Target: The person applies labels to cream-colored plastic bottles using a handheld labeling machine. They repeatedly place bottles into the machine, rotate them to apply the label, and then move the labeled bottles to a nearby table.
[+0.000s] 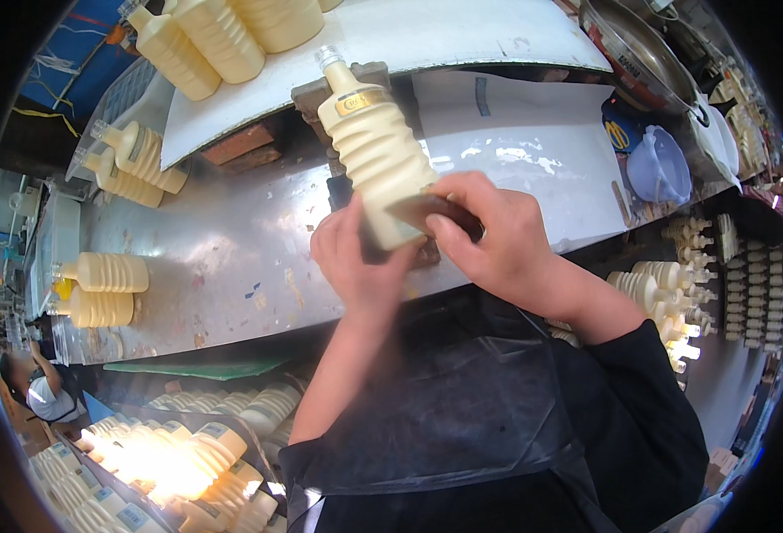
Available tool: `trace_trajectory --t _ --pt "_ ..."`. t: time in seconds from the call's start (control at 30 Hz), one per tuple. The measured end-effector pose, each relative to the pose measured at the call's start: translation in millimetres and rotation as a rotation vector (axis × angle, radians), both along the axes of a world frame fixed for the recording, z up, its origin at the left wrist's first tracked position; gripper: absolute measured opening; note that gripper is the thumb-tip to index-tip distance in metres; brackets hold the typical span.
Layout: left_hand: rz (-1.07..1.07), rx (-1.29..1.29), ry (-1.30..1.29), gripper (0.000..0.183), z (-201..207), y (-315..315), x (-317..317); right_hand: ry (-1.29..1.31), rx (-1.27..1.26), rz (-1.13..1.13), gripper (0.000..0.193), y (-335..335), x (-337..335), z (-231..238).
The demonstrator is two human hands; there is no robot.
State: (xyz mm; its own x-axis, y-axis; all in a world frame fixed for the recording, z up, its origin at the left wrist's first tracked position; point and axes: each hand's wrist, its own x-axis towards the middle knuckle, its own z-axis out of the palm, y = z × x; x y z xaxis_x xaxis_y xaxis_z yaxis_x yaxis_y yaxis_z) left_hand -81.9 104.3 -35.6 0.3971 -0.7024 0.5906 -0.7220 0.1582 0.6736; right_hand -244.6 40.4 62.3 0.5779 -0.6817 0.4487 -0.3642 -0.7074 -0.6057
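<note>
Cream ribbed bottle point(373, 147) above metal workbench point(222, 275), long axis near to far; neck points far, slightly left, base toward person. Right hand point(498, 226) clamped on brown flat tool point(429, 208), against bottle's near end. Left hand point(356, 258) at base's left side, thumb and fingers spread; cannot tell if clamped. 2 similar bottles point(116, 273) at left.

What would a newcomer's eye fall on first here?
First, the large rippled cream bottle at the centre, where the right fingers hold a dark brown flat piece at its lower end. Next, the bright glare over the crowded bottles at lower left.
</note>
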Motion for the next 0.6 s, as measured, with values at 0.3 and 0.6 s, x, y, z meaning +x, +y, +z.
trace_trajectory --t 0.3,0.6 --pt "-0.032 -0.027 0.022 0.084 -5 1 5 0.016 0.464 -0.244 0.024 -17 -14 -12" --pt "-0.089 0.032 0.057 0.078 -8 9 15 0.091 0.375 -0.184 0.025 -11 -10 -26"
